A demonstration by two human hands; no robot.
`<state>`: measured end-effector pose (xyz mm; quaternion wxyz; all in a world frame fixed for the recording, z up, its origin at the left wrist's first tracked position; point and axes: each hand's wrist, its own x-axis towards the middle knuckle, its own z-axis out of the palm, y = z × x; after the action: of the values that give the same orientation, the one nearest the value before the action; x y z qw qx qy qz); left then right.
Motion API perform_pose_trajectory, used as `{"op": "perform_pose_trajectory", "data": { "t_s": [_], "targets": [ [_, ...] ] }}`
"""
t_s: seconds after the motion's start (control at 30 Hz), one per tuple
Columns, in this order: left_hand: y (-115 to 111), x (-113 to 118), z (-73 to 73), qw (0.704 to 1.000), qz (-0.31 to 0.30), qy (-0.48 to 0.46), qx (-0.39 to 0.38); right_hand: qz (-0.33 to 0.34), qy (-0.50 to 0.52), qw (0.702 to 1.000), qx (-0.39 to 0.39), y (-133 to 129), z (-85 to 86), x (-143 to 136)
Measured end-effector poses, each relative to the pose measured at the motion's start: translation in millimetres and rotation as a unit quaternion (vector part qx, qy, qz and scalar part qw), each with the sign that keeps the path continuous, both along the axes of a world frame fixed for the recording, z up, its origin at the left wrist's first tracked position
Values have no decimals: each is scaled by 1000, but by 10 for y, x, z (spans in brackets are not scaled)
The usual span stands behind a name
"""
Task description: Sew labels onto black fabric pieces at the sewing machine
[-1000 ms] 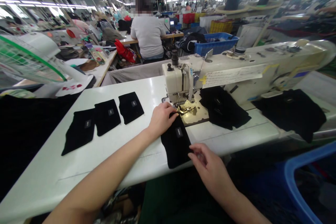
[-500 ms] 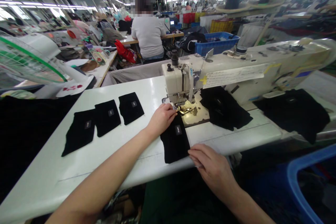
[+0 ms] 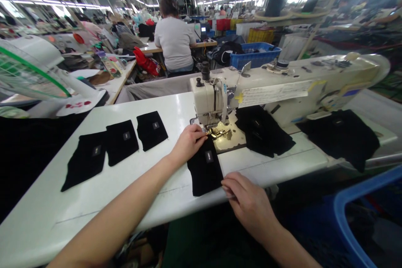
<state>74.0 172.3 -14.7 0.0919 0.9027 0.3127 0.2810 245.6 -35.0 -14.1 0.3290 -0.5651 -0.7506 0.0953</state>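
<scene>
A black fabric piece (image 3: 204, 176) with a small label lies on the white sewing table (image 3: 157, 176), its far end at the presser foot of the sewing machine (image 3: 204, 102). My left hand (image 3: 189, 142) is closed on the far left edge of this piece, close beside the foot. At the near right corner, my right hand (image 3: 248, 194) pinches the fabric's edge between thumb and fingers. Left of my left hand lie a labelled black piece (image 3: 152, 132) and two more, side by side. A pile of black pieces (image 3: 264, 132) rests right of the needle area.
More black fabric (image 3: 342, 136) lies at the table's right end. A blue basket (image 3: 342, 213) stands at the lower right. A fan (image 3: 31, 67) is at the left. Beyond the table, a person in a grey shirt (image 3: 174, 44) sits near a blue crate (image 3: 254, 54).
The whole view has shifted slightly, so the table and machine appear a little further left. Both hands keep their holds on the fabric, with little visible movement relative to the machine.
</scene>
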Motion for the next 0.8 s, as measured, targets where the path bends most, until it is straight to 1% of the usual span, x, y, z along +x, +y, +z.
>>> {"op": "perform_pose_trajectory", "data": {
  "t_s": [0.2, 0.43, 0.53, 0.6, 0.67, 0.7, 0.77, 0.8],
  "targets": [
    [-21, -8, 38, 998, -5, 54, 26, 11, -31, 999, -22, 14, 1, 9],
    [20, -12, 51, 997, 1, 68, 31, 11, -63, 997, -40, 55, 44, 20],
    [-30, -12, 116, 994, 3, 100, 33, 11, -69, 997, -44, 38, 63, 25],
    [-174, -12, 198, 991, 11, 130, 39, 10, -76, 996, -50, 12, 77, 34],
    [-422, -21, 288, 989, 0, 139, 40, 13, -91, 994, -55, -19, 89, 48],
    [-575, -32, 325, 991, -22, 132, 34, 15, -100, 993, -57, -34, 92, 57],
    [-896, -71, 370, 989, -98, 112, -2, 23, -117, 991, -60, -58, 87, 79],
    [-1044, -98, 375, 986, -127, 109, -15, 26, -123, 990, -62, -66, 81, 90]
  ]
}}
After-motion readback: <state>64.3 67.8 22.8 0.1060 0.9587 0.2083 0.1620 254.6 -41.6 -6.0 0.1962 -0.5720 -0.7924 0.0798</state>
